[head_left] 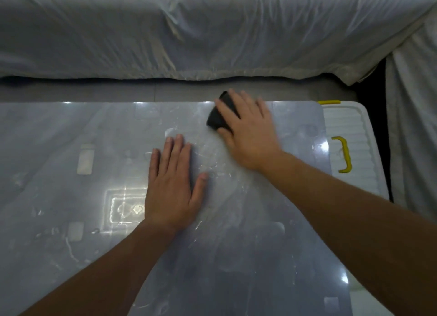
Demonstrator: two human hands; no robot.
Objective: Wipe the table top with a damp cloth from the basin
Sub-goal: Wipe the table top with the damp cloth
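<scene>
The table top (71, 150) is a glossy, translucent grey sheet with wet streaks and reflections, filling most of the head view. My right hand (248, 133) lies flat on a dark cloth (218, 117) near the table's far edge, right of centre, fingers straight and pressing it down. Most of the cloth is hidden under the fingers, and the hand is slightly blurred. My left hand (173, 181) rests palm down on the table's middle, fingers straight and spread, holding nothing. No basin is in view.
A white plastic storage box (343, 126) with yellow handles sits under the table's right end. Beyond the far edge runs a strip of grey floor (94, 91), then a bed covered in a pale wrinkled sheet (189, 32).
</scene>
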